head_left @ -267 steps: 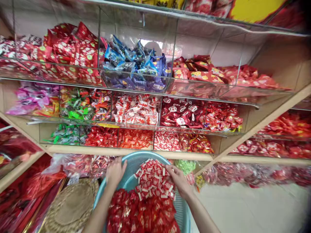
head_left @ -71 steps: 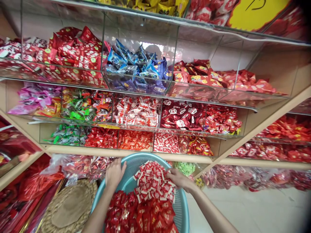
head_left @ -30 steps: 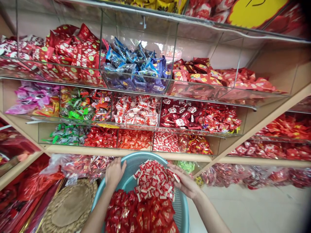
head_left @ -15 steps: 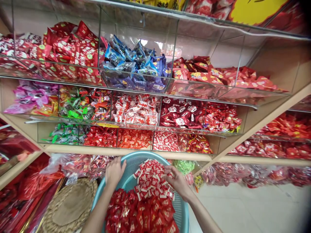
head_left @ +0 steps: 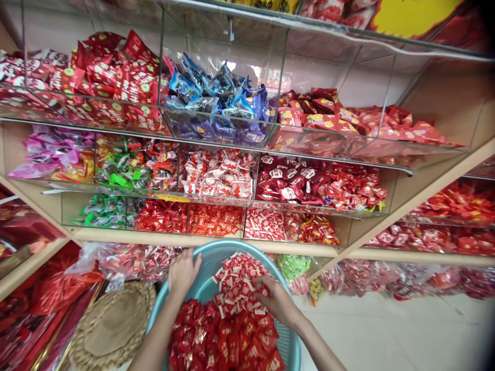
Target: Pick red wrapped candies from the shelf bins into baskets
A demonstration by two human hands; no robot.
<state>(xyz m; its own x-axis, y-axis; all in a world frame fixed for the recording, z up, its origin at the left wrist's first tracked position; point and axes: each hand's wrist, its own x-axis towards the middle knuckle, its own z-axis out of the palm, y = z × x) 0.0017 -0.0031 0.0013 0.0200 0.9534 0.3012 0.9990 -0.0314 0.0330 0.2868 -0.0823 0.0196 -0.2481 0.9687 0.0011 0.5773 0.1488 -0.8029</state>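
Note:
A round turquoise plastic basket (head_left: pixel 294 337) stands below the shelves. My left hand (head_left: pixel 183 273) lies over its far left rim, fingers hooked past the edge and thumb to the inside. Small red-and-white wrapped candies (head_left: pixel 238 278) are heaped at the back of the basket. Shiny red wrapped candies (head_left: pixel 228 337) fill the front, nearest me. Over the right side of the red-and-white heap is my right hand (head_left: pixel 275 300), its fingers curved and apart, the tips touching the candies. Its palm side is hidden.
Clear-fronted shelf bins hold blue packets (head_left: pixel 216 98), red packets (head_left: pixel 112 77) and candies like those in the basket (head_left: pixel 265 224). A woven straw stool (head_left: pixel 112 324) stands to the left. Bagged sweets (head_left: pixel 386 278) lie under the shelf, with tiled floor (head_left: pixel 386 324) on the right.
My right hand has moved left and slightly down, further over the red-and-white candies. My left hand stays on the rim. The view has shifted slightly.

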